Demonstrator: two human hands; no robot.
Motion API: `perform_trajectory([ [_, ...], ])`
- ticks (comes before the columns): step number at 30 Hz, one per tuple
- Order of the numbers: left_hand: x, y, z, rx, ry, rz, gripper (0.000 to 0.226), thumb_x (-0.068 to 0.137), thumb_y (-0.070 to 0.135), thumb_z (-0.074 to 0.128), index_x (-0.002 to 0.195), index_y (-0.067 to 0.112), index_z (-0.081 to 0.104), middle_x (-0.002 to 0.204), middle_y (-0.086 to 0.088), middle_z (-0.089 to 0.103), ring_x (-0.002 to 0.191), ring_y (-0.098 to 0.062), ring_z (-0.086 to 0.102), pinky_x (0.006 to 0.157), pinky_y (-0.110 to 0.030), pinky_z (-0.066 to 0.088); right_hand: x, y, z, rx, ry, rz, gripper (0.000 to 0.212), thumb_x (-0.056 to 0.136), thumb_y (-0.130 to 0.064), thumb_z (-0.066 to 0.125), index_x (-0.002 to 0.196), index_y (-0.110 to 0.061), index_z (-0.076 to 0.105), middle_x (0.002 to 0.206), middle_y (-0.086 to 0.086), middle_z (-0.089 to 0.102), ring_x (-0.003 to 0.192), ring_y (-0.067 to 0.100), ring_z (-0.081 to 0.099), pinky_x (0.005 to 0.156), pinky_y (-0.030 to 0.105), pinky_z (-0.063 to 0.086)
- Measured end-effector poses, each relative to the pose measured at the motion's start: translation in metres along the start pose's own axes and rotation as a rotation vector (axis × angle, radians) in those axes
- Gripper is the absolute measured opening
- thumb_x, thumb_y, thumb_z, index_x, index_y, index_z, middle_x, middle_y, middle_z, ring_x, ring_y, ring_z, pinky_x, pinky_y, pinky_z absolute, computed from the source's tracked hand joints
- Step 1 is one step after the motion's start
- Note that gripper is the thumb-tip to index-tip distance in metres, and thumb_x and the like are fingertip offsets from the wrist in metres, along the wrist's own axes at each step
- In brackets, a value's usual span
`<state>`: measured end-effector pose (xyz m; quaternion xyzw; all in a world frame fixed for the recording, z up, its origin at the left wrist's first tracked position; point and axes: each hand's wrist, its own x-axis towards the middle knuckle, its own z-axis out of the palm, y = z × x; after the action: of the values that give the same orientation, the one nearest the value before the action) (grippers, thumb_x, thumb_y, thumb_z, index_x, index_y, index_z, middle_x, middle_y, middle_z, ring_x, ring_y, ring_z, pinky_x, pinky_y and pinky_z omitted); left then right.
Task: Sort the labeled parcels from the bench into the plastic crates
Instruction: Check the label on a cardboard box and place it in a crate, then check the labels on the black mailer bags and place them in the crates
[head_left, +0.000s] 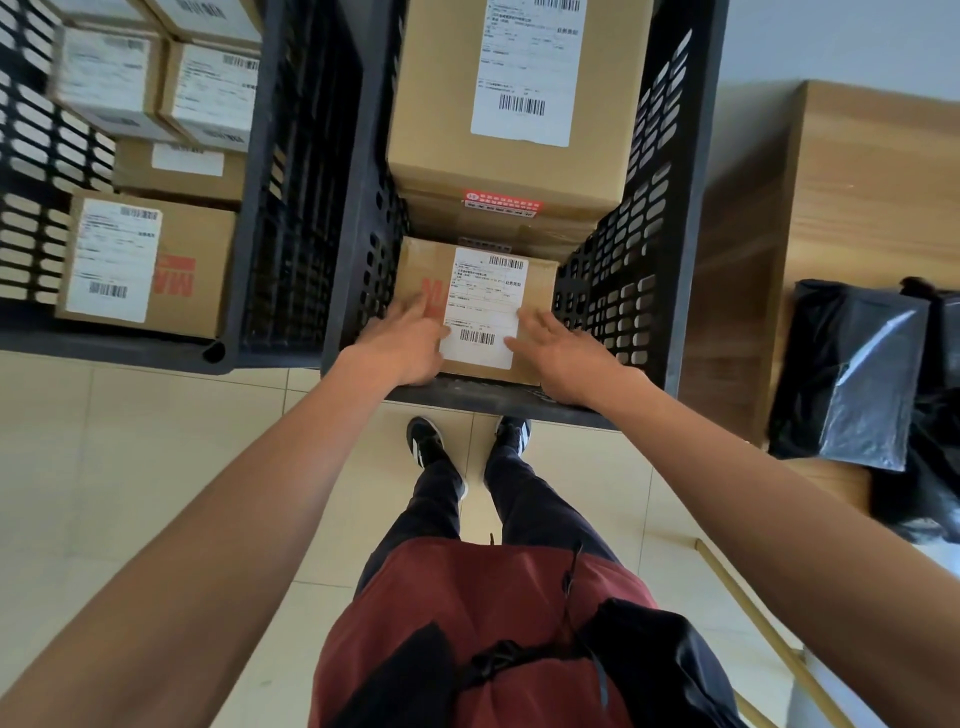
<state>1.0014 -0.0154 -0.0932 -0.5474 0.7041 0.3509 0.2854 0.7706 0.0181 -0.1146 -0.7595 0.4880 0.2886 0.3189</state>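
Parcel (475, 306) under our hands: small brown carton, white shipping label with barcodes on its top face, red print partly covered at its left side. It sits at the near end of the right-hand black plastic crate (675, 218), low inside, against the near wall.

Left hand (408, 343) lies flat on the carton's top left, fingers spread over the red print and touching the label edge; its grip is open, not closed around anything. Right hand (558, 351) is at the carton's right edge, fingers extended and loose, palm turned inward; grip also open. We cannot tell whether the right palm presses the carton's side.

Behind the parcel in the same crate stands a taller large carton (441, 104), with a long white label and a red sticker on its near face; it fills the far part of the crate.

Left-hand crate (291, 208) holds several labeled cartons (197, 260), packed close.

Right of the crates: wooden desk (857, 171) carrying black plastic bags (862, 374). Crate walls close in on both sides of the parcel. Tiled floor (156, 426) and our shoes (426, 441) show below.
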Motion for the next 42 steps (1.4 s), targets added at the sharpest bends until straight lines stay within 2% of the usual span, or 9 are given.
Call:
perform_trajectory([
  [11, 0.017, 0.012, -0.003, 0.143, -0.117, -0.029, 0.046, 0.106, 0.032, 0.049, 0.15, 0.022, 0.052, 0.172, -0.02, -0.001, 0.153, -0.047, 0.007, 0.121, -0.064, 0.02, 0.007, 0.01, 0.004, 0.059, -0.066, -0.006, 0.097, 0.093, 0.014, 0.046, 0.166, -0.038, 0.011, 0.173, -0.005, -0.021, 0.159, 0.02, -0.019, 0.125, 0.06, 0.023],
  [15, 0.02, 0.023, -0.001, 0.045, -0.081, -0.08, 0.053, 0.102, 0.048, 0.054, 0.147, 0.018, 0.055, 0.169, -0.023, 0.018, 0.149, -0.045, 0.019, 0.116, -0.058, 0.035, 0.009, 0.008, 0.005, 0.215, -0.007, -0.01, 0.075, 0.101, 0.003, 0.046, 0.164, -0.032, 0.026, 0.175, -0.005, -0.01, 0.161, 0.019, -0.012, 0.124, 0.053, 0.03],
  [19, 0.013, 0.034, -0.005, -0.026, 0.141, -0.12, 0.051, 0.102, 0.047, 0.055, 0.142, 0.016, 0.06, 0.151, -0.018, 0.05, 0.133, -0.04, 0.049, 0.103, -0.047, 0.048, -0.002, -0.006, -0.007, 0.551, 0.155, 0.107, 0.048, 0.107, -0.009, 0.043, 0.153, -0.018, 0.051, 0.168, 0.006, 0.034, 0.153, 0.027, 0.033, 0.121, 0.035, 0.033],
  [23, 0.005, 0.028, -0.002, -0.097, 0.188, -0.074, 0.056, 0.102, 0.047, 0.054, 0.149, 0.018, 0.053, 0.16, -0.012, 0.038, 0.141, -0.037, 0.044, 0.108, -0.05, 0.044, -0.041, -0.013, -0.017, 0.881, 0.357, 0.234, 0.045, 0.107, -0.012, 0.045, 0.15, -0.023, 0.054, 0.145, 0.011, 0.061, 0.11, 0.032, 0.069, 0.091, 0.035, 0.057],
  [26, -0.006, 0.026, -0.004, -0.19, 0.279, -0.004, 0.055, 0.101, 0.048, 0.056, 0.148, 0.017, 0.054, 0.154, -0.008, 0.049, 0.137, -0.034, 0.049, 0.108, -0.05, 0.047, -0.081, -0.017, -0.026, 1.016, 0.551, 0.282, 0.04, 0.11, -0.017, 0.047, 0.149, -0.024, 0.055, 0.133, 0.004, 0.067, 0.087, 0.018, 0.069, 0.078, 0.03, 0.058],
  [31, -0.034, 0.065, -0.03, -0.378, 0.344, 0.212, 0.042, 0.104, 0.043, 0.055, 0.142, 0.026, 0.06, 0.154, 0.003, 0.053, 0.141, -0.021, 0.048, 0.116, -0.047, 0.042, -0.148, -0.012, -0.025, 1.176, 0.852, 0.389, 0.035, 0.108, -0.018, 0.051, 0.141, -0.024, 0.063, 0.123, -0.006, 0.071, 0.112, 0.023, 0.068, 0.097, 0.041, 0.058],
  [34, -0.056, 0.109, -0.049, -0.432, 0.396, 0.365, 0.03, 0.104, 0.039, 0.056, 0.127, 0.025, 0.069, 0.132, 0.006, 0.068, 0.121, -0.014, 0.062, 0.102, -0.041, 0.053, -0.182, 0.0, -0.011, 1.238, 1.009, 0.468, 0.035, 0.107, -0.018, 0.054, 0.139, -0.026, 0.066, 0.129, -0.015, 0.069, 0.121, 0.001, 0.063, 0.108, 0.034, 0.053],
  [38, -0.082, 0.177, -0.061, -0.493, 0.482, 0.544, 0.016, 0.101, 0.031, 0.062, 0.105, 0.025, 0.075, 0.097, 0.013, 0.073, 0.092, 0.0, 0.066, 0.081, -0.019, 0.051, -0.23, 0.018, 0.014, 1.317, 1.155, 0.601, 0.034, 0.108, -0.022, 0.054, 0.139, -0.029, 0.065, 0.131, -0.017, 0.069, 0.118, 0.002, 0.064, 0.103, 0.03, 0.054],
  [42, -0.096, 0.246, -0.053, -0.473, 0.457, 0.699, 0.014, 0.101, 0.029, 0.061, 0.103, 0.025, 0.074, 0.093, 0.017, 0.072, 0.089, 0.009, 0.063, 0.07, -0.002, 0.044, -0.277, 0.04, 0.051, 1.367, 1.248, 0.702, 0.034, 0.107, -0.021, 0.055, 0.138, -0.028, 0.066, 0.127, -0.015, 0.07, 0.11, -0.003, 0.065, 0.094, 0.026, 0.056],
])
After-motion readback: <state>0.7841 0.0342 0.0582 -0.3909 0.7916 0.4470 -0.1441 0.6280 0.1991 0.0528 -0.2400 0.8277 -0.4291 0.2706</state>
